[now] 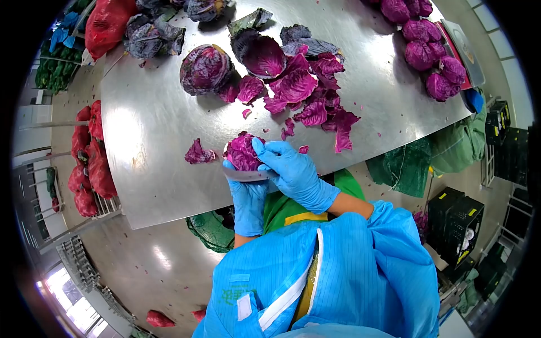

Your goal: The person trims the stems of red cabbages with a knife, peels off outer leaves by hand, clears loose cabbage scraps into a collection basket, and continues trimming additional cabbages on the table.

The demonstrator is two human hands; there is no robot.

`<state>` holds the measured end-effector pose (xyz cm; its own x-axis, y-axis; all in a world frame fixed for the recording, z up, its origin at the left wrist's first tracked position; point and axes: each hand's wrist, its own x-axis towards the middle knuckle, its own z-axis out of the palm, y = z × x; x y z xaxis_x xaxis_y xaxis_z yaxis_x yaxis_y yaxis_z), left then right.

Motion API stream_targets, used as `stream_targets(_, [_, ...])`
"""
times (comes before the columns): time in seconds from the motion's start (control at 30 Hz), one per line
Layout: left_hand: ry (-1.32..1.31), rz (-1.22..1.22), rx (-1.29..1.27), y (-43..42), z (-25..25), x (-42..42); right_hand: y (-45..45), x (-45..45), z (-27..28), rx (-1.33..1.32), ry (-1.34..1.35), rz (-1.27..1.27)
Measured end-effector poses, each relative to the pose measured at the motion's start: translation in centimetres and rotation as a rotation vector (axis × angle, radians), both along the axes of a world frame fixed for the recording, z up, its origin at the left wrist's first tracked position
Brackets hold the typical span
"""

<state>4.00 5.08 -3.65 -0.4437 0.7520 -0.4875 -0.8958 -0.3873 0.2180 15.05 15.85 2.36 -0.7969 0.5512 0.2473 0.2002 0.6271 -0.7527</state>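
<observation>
A trimmed red cabbage (243,153) sits in my left hand (248,201), which wears a blue glove and grips it from below and the left. My right hand (296,173), also gloved in blue, is closed around a knife (248,176). The blade lies across the near side of the cabbage, pointing left. The thumb side of my right hand rests against the cabbage; the knife's handle is hidden in the fingers. Just left of the cabbage, a loose purple leaf piece (200,152) lies on the metal table (163,186).
Peeled purple leaves (298,87) lie heaped beyond my hands, beside an untrimmed red cabbage (206,70). Trimmed cabbages (422,50) are piled at the far right. Red mesh sacks (96,169) stand left of the table, and black crates (455,222) on the right-hand floor.
</observation>
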Motion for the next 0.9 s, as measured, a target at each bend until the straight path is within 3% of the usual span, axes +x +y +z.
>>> stream_targets(0.1, [-0.023,0.049,-0.019,0.4,1.5,0.5,0.6,0.0,-0.7,-0.362,0.155,0.003])
stream_targets(0.3, [0.219,0.004,-0.118,-0.6,0.2,-0.2,0.8,0.6,-0.8,-0.448,0.113,0.063])
stream_targets(0.4, [0.401,0.016,-0.261,-0.8,-0.3,-1.1,1.2,1.4,3.8,-1.086,-0.164,0.080])
stream_targets(0.43, [0.464,0.021,-0.328,-1.0,-0.5,-1.6,1.4,1.6,4.7,-1.362,-0.084,0.116])
stream_targets(0.47, [0.339,0.097,-0.241,-1.2,-0.5,-1.9,2.0,1.8,4.8,-1.349,-0.052,0.088])
stream_targets(0.57, [0.598,-0.028,-0.294,-2.3,0.7,-2.8,4.1,1.1,4.7,-1.246,-0.074,0.005])
stream_targets(0.67, [0.853,-0.064,-0.282,-1.9,0.9,-2.5,4.0,-1.0,1.0,-0.519,-0.063,0.137])
stream_targets(0.7, [0.959,-0.048,-0.251,-1.7,0.5,-2.3,3.7,-1.3,-0.7,-0.388,0.044,0.225])
stream_targets(0.9, [0.908,-0.037,-0.325,-1.3,1.4,-2.1,2.4,-1.7,-0.8,-0.331,-0.005,0.178])
